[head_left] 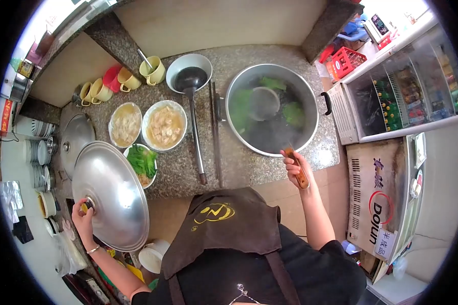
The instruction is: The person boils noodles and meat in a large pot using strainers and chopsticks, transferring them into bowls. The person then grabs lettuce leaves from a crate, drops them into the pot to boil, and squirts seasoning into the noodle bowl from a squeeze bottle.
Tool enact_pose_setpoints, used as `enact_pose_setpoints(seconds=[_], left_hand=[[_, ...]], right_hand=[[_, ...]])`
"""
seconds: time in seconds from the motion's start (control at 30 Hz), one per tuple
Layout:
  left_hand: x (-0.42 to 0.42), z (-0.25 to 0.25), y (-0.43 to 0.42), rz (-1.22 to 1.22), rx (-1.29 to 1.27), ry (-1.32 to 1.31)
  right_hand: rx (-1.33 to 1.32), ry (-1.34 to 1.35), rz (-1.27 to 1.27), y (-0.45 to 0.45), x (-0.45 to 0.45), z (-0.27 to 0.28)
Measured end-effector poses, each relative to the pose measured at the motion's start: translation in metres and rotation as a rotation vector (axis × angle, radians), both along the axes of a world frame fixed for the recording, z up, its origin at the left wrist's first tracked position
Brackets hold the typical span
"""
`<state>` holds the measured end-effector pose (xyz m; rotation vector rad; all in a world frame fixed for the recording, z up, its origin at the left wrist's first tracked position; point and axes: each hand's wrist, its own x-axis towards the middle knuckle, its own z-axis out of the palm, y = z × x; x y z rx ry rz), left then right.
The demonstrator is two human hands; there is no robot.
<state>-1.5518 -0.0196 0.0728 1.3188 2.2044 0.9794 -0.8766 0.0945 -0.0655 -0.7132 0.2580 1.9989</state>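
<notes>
My left hand (83, 217) grips the dark knob of a large metal pot lid (121, 188), held tilted over the counter's left front. In my right hand (297, 170) is the wooden handle of a skimmer (265, 103). Its round, pale head sits inside the big metal pot (228, 121), blurred by steam. Green leaves (293, 114) float in the dark liquid around it. Left of the pot lie a long-handled black ladle (197, 132), its head in a white bowl (205, 60), and a pair of long dark sticks (215, 137).
Two bowls of pale food in broth (166, 126) (125, 124) and a bowl with green leaves (142, 161) stand near the lid. Several cups (129, 80) line the back. Another lid (79, 137) lies at left. A glass-fronted fridge (348, 114) stands at right.
</notes>
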Motion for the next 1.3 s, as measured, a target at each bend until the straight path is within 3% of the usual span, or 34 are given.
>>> enact_pose_setpoints(seconds=[0.07,0.13,0.3,0.4,0.47,0.53,0.6,0.63,0.67,0.73,0.93,1.03,1.07,1.17,1.2,1.27,1.3], left_hand=[[0.006,-0.003,-0.001,0.050,0.034,0.004],[0.021,-0.006,0.005,0.047,0.042,0.001],[0.046,-0.004,0.013,0.023,0.014,0.002],[0.032,-0.005,0.009,0.028,0.003,-0.048],[0.009,-0.002,0.003,0.033,0.015,-0.066],[-0.026,-0.003,-0.011,0.028,0.002,-0.029],[-0.050,-0.004,-0.018,0.015,-0.015,0.010],[-0.055,-0.005,-0.018,0.021,-0.011,0.003],[-0.055,-0.006,-0.016,0.028,-0.007,-0.004],[-0.048,-0.008,-0.010,0.007,-0.004,0.023],[-0.022,-0.015,-0.003,-0.008,0.003,0.062],[-0.028,-0.017,-0.008,-0.002,0.010,0.074],[-0.031,-0.016,-0.009,-0.006,0.028,0.082],[-0.044,-0.012,-0.004,-0.045,0.004,0.137],[-0.048,-0.015,-0.004,-0.041,0.003,0.133],[-0.056,-0.023,-0.005,0.006,0.013,0.014],[-0.058,-0.024,-0.004,0.008,0.014,0.012]], right_hand=[[0.031,-0.137,0.033,0.001,0.014,0.004],[0.031,-0.525,0.112,0.011,0.029,0.006],[-0.027,-0.365,0.005,0.030,0.050,-0.006],[-0.081,-0.323,-0.004,0.029,0.038,-0.006],[-0.060,-0.154,-0.023,0.013,0.023,-0.003],[-0.022,-0.316,0.023,-0.004,-0.007,0.017],[-0.027,-1.030,0.167,-0.021,-0.029,0.031],[0.059,-1.231,0.222,-0.027,-0.032,0.027],[0.057,-1.233,0.221,-0.031,-0.032,0.028],[0.159,-1.492,0.217,-0.033,-0.026,0.030],[0.200,-1.487,0.463,-0.007,0.003,0.031],[0.000,-0.970,0.425,-0.010,-0.017,0.043],[0.003,-0.973,0.429,-0.013,-0.017,0.042],[0.001,-0.266,0.148,-0.032,-0.012,0.038],[-0.001,-0.270,0.152,-0.037,-0.014,0.039],[-0.013,0.113,-0.004,-0.044,-0.017,0.041],[-0.013,0.111,-0.003,-0.045,-0.019,0.043]])
